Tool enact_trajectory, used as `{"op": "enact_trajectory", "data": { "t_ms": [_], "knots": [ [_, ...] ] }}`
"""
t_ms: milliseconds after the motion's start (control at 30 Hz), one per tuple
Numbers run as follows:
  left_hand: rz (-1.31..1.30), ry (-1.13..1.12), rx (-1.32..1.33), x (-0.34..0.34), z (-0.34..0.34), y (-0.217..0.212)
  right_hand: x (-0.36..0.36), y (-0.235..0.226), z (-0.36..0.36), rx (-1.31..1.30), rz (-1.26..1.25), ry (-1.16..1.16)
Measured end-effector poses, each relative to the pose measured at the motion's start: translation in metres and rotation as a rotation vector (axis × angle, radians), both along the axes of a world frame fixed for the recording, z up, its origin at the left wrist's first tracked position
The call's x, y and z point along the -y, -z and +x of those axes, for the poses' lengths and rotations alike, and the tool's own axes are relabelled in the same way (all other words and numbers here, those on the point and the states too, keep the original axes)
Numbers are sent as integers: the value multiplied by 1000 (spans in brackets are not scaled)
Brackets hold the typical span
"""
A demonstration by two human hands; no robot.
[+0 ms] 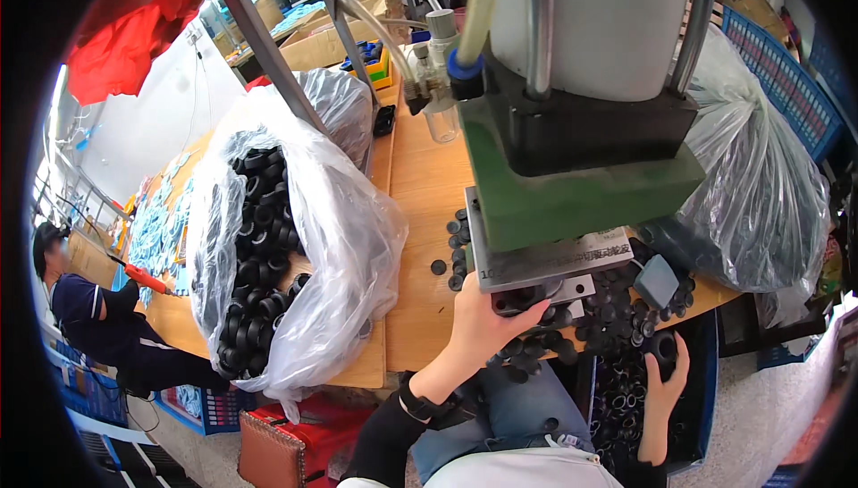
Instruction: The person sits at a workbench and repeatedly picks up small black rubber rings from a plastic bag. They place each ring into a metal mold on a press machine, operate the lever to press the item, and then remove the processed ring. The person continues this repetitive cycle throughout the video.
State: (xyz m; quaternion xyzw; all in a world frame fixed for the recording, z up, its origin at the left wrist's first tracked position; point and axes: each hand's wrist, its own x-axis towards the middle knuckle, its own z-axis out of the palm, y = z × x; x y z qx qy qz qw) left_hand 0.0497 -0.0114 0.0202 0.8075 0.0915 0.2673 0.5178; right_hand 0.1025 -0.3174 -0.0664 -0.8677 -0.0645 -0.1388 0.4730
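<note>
Taking the middle of the view as the clock's centre, the left hand (483,325) is reaching in at five o'clock, under the edge of a metal plate (559,260). Its thumb is stretching out along a dark round part (520,298); the plate is hiding the fingers, so I cannot tell how far they are curling or whether they are gripping that part. A dark watch (418,403) is circling the left wrist.

At four o'clock the right hand (668,379) is curving, partly closed, around a black ring (661,348), holding it between thumb and fingers over a blue crate (712,381). More black rings (617,390) are lying inside the crate.

Toward two o'clock, a press with a green block (581,202) is standing above the plate. Small black discs (617,296) are piling up between the two hands, and a grey block (657,282) is resting among them.

At nine o'clock an open plastic bag (344,238) is holding many black parts (259,229) on the wooden table (420,175). At three o'clock a second clear bag (769,193) is bulging beside the press. Toward eight o'clock another person (85,305) is working near light blue pieces (161,224), holding an orange tool (145,279).
</note>
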Motion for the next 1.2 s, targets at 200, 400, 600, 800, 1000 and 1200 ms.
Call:
{"op": "enact_trajectory", "data": {
  "t_ms": [200, 400, 600, 800, 1000, 1200],
  "knots": [
    [53, 7, 81, 9, 14, 5, 71, 60, -1, -219, -139, 192],
    [166, -178, -8, 21, 29, 12, 63, 75, 25, -192, -596, 148],
    [296, -241, 118, 19, 33, 15, 14, 17, 74, 185, -363, -14],
    [481, -369, 21, 29, 31, 6, -6, 18, 103, 198, -343, -121],
    [566, -315, 42, 25, 30, 8, -31, 37, 106, 206, -627, -248],
    [-43, -36, 19, 6, -14, -9, -43, 41, 111, 194, -678, -251]
  ]
}}
